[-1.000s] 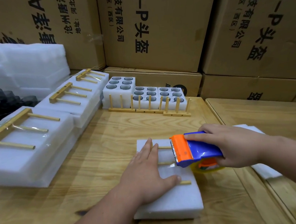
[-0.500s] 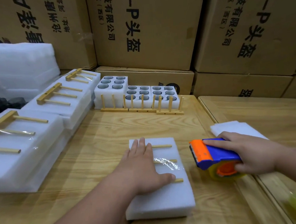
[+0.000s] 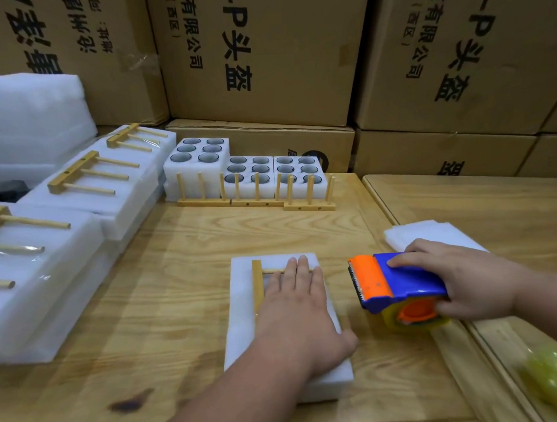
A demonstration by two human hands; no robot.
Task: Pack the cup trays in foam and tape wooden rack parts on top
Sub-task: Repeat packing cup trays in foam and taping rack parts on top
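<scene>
Foam block (image 3: pixel 244 310) carries its wooden rack part (image 3: pixel 258 287) under the flat-fingered left hand (image 3: pixel 296 311), right hand (image 3: pixel 464 284) gripping the tape dispenser (image 3: pixel 396 285); untaped racks (image 3: pixel 256 192) and cup trays (image 3: pixel 251 166) wait behind.

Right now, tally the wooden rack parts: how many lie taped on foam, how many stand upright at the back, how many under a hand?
Flat wooden rack parts on the white foam packs at left: 3
Upright wooden peg racks before the foam cup trays: 3
Wooden rack part under the left hand on the middle foam block: 1
Total: 7
</scene>
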